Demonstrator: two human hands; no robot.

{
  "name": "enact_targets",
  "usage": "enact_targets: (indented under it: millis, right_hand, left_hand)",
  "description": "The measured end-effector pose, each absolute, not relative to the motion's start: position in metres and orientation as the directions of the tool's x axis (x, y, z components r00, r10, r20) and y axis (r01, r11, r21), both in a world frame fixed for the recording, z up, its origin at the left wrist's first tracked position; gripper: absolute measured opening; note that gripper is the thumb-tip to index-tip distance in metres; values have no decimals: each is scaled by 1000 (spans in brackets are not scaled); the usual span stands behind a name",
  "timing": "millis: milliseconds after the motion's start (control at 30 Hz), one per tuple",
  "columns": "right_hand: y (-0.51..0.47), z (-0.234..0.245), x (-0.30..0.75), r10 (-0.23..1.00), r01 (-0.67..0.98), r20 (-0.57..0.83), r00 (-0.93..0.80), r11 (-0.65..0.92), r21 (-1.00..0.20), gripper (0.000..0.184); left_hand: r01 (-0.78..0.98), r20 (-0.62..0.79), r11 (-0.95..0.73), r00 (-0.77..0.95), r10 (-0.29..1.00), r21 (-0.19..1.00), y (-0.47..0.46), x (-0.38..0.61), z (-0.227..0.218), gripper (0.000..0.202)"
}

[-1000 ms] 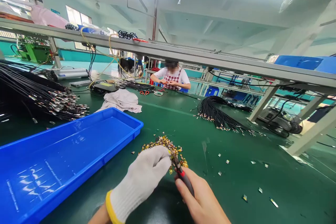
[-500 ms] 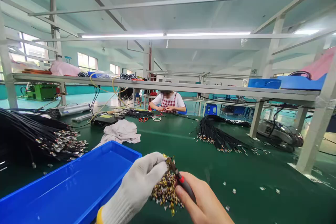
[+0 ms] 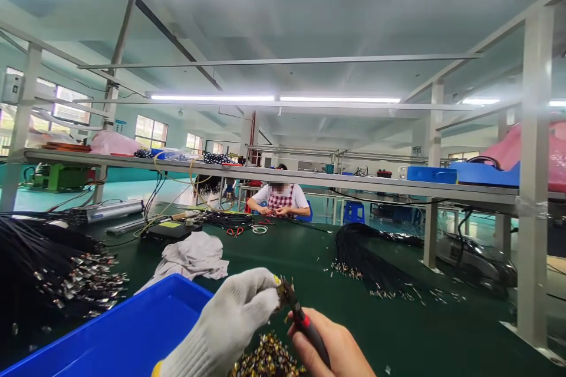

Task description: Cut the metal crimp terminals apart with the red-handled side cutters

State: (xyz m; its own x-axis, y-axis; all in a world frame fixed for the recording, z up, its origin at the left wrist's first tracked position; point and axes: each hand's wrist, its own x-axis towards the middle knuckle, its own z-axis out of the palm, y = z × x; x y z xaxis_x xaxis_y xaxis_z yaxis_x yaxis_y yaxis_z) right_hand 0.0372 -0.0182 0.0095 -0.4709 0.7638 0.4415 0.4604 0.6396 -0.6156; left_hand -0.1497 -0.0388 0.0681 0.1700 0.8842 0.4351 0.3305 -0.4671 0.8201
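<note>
My left hand (image 3: 230,318), in a white knit glove with a yellow cuff, pinches a small brownish piece (image 3: 280,294) between thumb and fingers. It is too small to make out clearly. Bare, my right hand (image 3: 338,344) is closed around pliers (image 3: 312,330) with dark grey handles and a red band. Their jaws point up and left and meet the piece at my left fingertips. Below both hands lies a heap of tiny gold and silvery metal parts (image 3: 272,359), cut off by the lower picture edge.
A blue tray (image 3: 132,330) stands at left, with a crumpled whitish cloth (image 3: 194,253) behind it. Black cable bundles lie at left (image 3: 57,265) and right (image 3: 367,253). A co-worker (image 3: 283,197) sits opposite, beneath a long shelf (image 3: 309,178). Red-handled pliers (image 3: 234,231) lie near the co-worker.
The camera has tilted upward, so the bench and tray sit lower in view. The heap now shows below my hands rather than directly behind them. Both hands keep their grips.
</note>
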Motion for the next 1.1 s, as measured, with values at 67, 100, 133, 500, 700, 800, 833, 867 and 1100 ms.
enact_targets:
  millis: [67, 100, 133, 500, 700, 800, 833, 867, 1100]
  right_hand:
    - [-16, 7, 37, 762, 471, 446, -470, 644, -603, 31]
    - [-15, 7, 37, 763, 476, 444, -471, 643, -600, 31]
    - [-15, 6, 37, 763, 482, 440, -472, 642, -596, 30]
    - [-19, 7, 39, 797, 493, 402, -451, 598, -632, 27]
    - [-19, 6, 39, 806, 541, 395, -440, 589, -600, 25]
    - [-19, 5, 39, 809, 538, 398, -433, 586, -606, 23]
    - [-19, 5, 39, 808, 533, 401, -430, 587, -609, 23]
    - [-19, 4, 39, 808, 529, 404, -429, 587, -613, 24]
    - [-14, 1, 40, 802, 542, 417, -428, 597, -592, 26]
  left_hand:
    - [330, 430, -480, 215, 877, 813, -36, -150, 66, 19]
    - [339, 428, -488, 240, 871, 804, -35, -150, 65, 20]
    - [348, 425, -488, 247, 871, 800, -34, -151, 65, 20]
    - [378, 404, -472, 247, 881, 797, -28, -151, 62, 21]
    - [365, 409, -467, 228, 884, 806, -30, -147, 63, 22]
    - [362, 394, -450, 221, 892, 816, -33, -144, 70, 20]
    - [363, 385, -443, 224, 896, 820, -35, -144, 72, 20]
    - [364, 376, -436, 225, 899, 823, -36, -143, 75, 19]
    - [365, 358, -415, 215, 909, 834, -42, -141, 81, 17]
